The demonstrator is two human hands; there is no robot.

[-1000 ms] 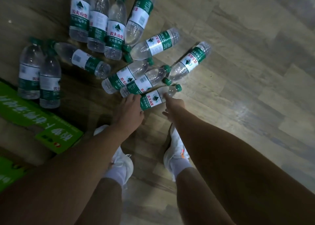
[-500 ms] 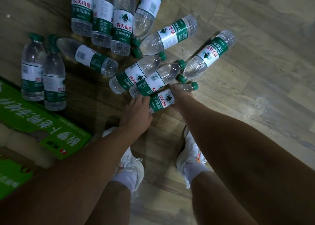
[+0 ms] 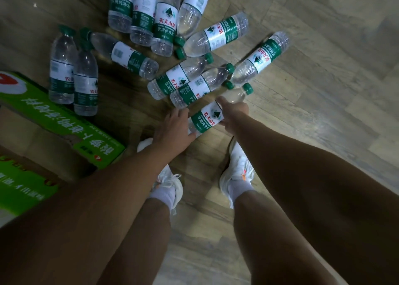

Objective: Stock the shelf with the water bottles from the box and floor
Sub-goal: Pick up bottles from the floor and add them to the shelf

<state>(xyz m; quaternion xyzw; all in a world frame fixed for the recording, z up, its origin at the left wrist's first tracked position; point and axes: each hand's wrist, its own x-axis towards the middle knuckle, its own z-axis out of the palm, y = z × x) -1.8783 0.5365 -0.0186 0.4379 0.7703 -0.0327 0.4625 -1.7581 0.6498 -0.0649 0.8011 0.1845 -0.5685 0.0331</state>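
Observation:
Several clear water bottles with green caps and green-and-white labels lie scattered on the wood floor [image 3: 323,90]. The nearest water bottle [image 3: 206,119] lies slanted between my hands, its cap [image 3: 247,88] pointing up and right. My right hand [image 3: 234,114] is wrapped around its upper half, near the shoulder. My left hand [image 3: 172,131] cups its base end, fingers and thumb on either side. Two more lying bottles [image 3: 194,89] sit just beyond my left fingers. The green box [image 3: 64,125] is at the left, flaps open.
Two bottles [image 3: 73,75] stand upright beside the box's far edge. A row of bottles [image 3: 149,15] lies at the top of the view. My feet in white shoes [image 3: 237,172] stand just below the hands. Bare floor stretches to the right.
Both hands have closed in on the nearest bottle, the right one moving from beside its neck onto its body. The view has shifted down and closer to the floor.

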